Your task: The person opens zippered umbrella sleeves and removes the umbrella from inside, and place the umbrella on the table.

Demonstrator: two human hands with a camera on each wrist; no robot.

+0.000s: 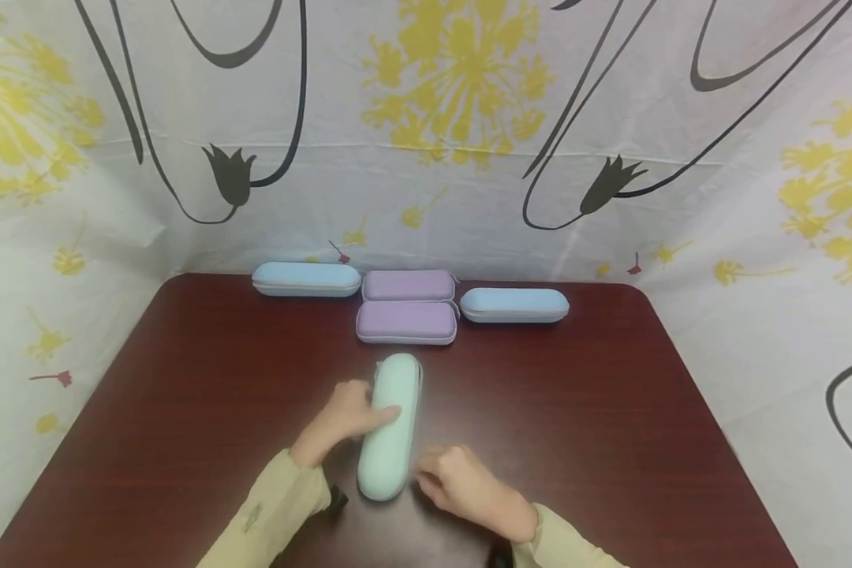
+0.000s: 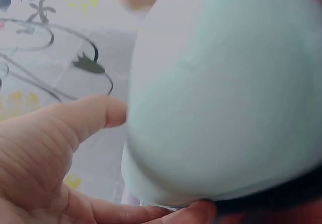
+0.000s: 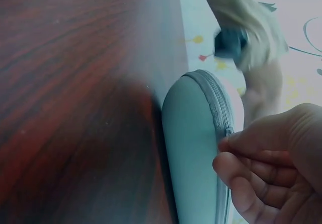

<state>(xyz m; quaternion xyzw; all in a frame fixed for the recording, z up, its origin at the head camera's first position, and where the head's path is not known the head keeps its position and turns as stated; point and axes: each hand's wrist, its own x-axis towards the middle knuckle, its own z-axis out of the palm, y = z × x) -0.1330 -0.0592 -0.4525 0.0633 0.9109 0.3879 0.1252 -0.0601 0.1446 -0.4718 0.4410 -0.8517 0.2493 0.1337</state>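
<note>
Mint-green, elongated zippered case (image 1: 389, 446) on a dark red-brown wooden table (image 1: 575, 394).
My left hand (image 1: 348, 409) grips its left side; my right hand (image 1: 461, 481) pinches its small grey zipper pull (image 3: 229, 131).

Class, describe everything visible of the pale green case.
The pale green case is long, smooth-looking and rounded at both ends, with a grey zipper along its side; it appears closed. It seems to rest on the dark table, its far end angled slightly right. The left hand grips it; the right hand pinches at its zipper pull.
</note>
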